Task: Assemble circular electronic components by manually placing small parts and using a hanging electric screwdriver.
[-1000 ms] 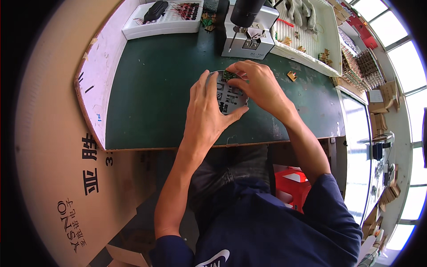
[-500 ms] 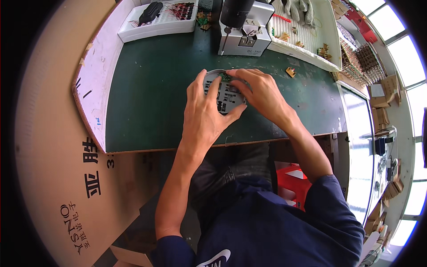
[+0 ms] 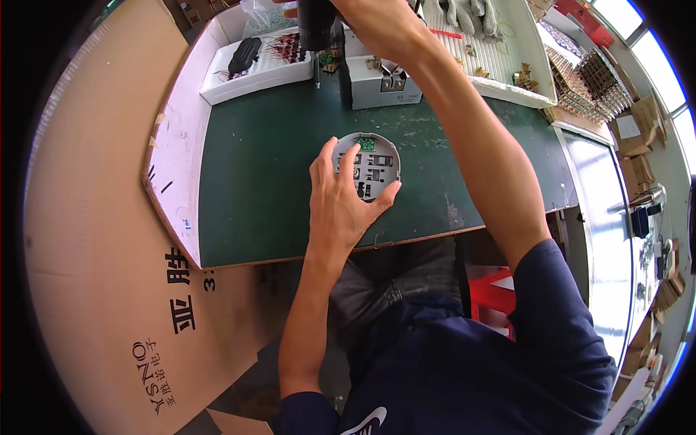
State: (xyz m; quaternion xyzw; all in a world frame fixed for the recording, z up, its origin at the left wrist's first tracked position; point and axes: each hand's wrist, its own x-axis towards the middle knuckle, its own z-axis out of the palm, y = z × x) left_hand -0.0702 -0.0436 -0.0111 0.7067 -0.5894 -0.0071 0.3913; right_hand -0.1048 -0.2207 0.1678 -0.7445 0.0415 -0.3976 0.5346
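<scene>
A round grey plastic housing (image 3: 383, 150) lies on the green bench top, with cutouts and slots inside it. A small green circuit board (image 3: 366, 144) sits within its far edge. My left hand (image 3: 341, 177) spans the housing, fingers on its left side and thumb on its right rim, gripping it. My right hand (image 3: 380, 25) is raised at the top of the view, closed around a black electric screwdriver (image 3: 317, 25). The screwdriver's thin bit points down, left of a grey box-shaped machine (image 3: 377, 85). Part of the right hand's fingers is hidden or cut off.
A white foam tray (image 3: 250, 83) with wired parts and a black oval case (image 3: 245, 55) stands back left. At the back right, a white ribbed tray (image 3: 500, 90) holds gloves and small brass-coloured parts. A pale raised board (image 3: 177, 170) borders the bench on the left.
My right hand has left the housing and gone up to the screwdriver, which has shifted left. The left hand stays on the housing. The view has shifted slightly.
</scene>
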